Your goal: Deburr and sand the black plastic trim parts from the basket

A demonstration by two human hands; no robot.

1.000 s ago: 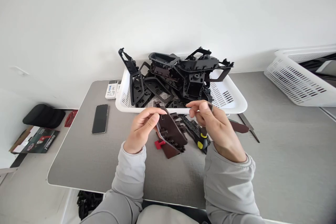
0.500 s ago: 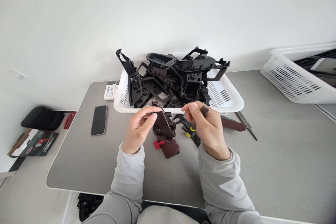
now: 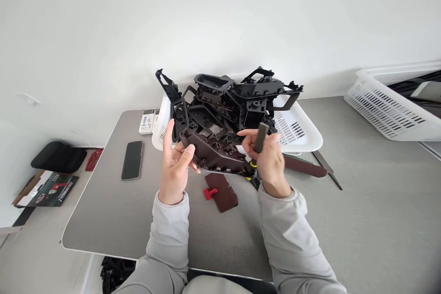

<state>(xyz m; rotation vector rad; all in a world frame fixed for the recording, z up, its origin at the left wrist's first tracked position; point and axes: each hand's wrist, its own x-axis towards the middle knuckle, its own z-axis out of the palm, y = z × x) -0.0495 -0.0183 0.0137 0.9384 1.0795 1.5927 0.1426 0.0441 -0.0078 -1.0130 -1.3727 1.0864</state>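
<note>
My left hand (image 3: 175, 163) grips the left end of a long dark-brown plastic trim part (image 3: 215, 154), held level above the grey table (image 3: 361, 202). Pinched in the fingers of my right hand (image 3: 268, 158) is a small flat brown piece (image 3: 261, 138), upright, just right of the trim part's other end. Below the hands, a brown plastic piece with a red clip (image 3: 220, 191) lies on the table. Behind them stands a white basket (image 3: 303, 126) heaped with black plastic parts (image 3: 230, 101).
A phone (image 3: 131, 160) and a small white device (image 3: 146, 121) lie at the left. A long brown strip (image 3: 303, 165) and a metal blade (image 3: 327, 167) lie right of my hands. A second white basket (image 3: 389, 105) stands far right. A yellow-marked tool (image 3: 254, 164) peeks under the trim.
My left hand has lifted and turned the brown trim part from end-on to lying lengthwise. My right hand raised the small brown piece upright. The piece with the red clip stays on the table.
</note>
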